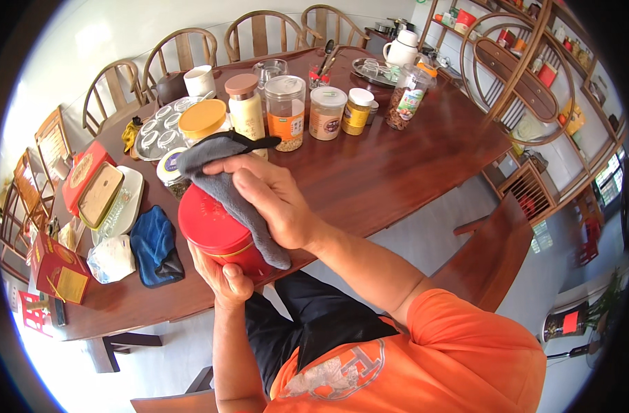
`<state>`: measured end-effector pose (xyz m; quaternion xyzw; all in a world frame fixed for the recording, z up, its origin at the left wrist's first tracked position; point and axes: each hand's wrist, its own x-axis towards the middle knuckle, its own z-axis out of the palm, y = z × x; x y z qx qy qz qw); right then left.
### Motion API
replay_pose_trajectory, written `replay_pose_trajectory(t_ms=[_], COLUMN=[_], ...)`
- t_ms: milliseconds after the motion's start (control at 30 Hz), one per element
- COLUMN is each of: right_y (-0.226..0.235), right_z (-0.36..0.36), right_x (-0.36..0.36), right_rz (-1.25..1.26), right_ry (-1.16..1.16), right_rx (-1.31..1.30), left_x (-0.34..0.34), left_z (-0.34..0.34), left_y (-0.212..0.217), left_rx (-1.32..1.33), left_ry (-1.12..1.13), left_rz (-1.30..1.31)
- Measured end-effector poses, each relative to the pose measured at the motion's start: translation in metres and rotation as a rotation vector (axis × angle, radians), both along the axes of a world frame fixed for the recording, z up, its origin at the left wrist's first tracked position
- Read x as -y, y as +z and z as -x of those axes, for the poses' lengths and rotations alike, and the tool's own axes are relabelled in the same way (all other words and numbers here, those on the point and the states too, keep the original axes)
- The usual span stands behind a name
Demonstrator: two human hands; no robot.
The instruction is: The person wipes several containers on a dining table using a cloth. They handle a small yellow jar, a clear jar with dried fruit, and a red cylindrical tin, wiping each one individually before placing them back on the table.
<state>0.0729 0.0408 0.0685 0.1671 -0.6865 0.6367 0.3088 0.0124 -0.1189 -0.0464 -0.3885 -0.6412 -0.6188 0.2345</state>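
Wooden chairs (183, 58) line the far edge of the dark red bench (397, 172). On my feed I see the left grip (226, 281) clasped around the lower side of a round red tin (208, 227) at the near edge; whether it touches the bench I cannot tell. My right grip (276, 206) is clamped on a grey cloth (237, 206) draped against the tin. A blue cloth (154, 244) lies left of it, and lidded jars (285, 110) stand beyond.

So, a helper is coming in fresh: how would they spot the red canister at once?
Find the reddish-brown table, then its near edge. There the left hand holds the red canister; the right hand holds a gray cloth against it. Unlike the see-through jars beyond, it is opaque and red.
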Motion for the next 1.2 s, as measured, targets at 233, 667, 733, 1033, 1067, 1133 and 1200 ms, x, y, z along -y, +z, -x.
replay_pose_trajectory(t_ms=[233, 667, 733, 1033, 1067, 1133, 1200], right_y=[-0.08, -0.083, -0.077, -0.148, -0.149, -0.151, -0.144], right_z=[-0.003, -0.054, -0.047, -0.018, -0.022, -0.032, -0.033], right_x=[0.019, 0.036, 0.031, 0.062, 0.066, 0.075, 0.069], right_rz=[-0.064, -0.599, -0.459, 0.526, 0.581, 0.699, 0.694], right_ry=[-0.323, -0.528, -0.448, 0.101, 0.141, 0.213, 0.328], right_rx=[-0.126, -0.147, -0.142, 0.332, 0.354, 0.403, 0.326], left_x=[-0.002, 0.032, 0.041, 0.039, 0.04, 0.041, 0.04], left_z=[-0.006, -0.006, -0.013, -0.049, -0.05, -0.052, -0.051], left_y=[-0.009, -0.043, -0.034, -0.011, -0.009, -0.007, -0.002], left_rx=[0.173, 0.736, 0.578, 0.298, 0.263, 0.198, 0.187], left_ry=[-0.088, -0.304, -0.514, -0.058, -0.01, 0.092, 0.123], left_rz=[-0.11, -0.453, -0.387, -0.451, -0.415, -0.345, -0.324])
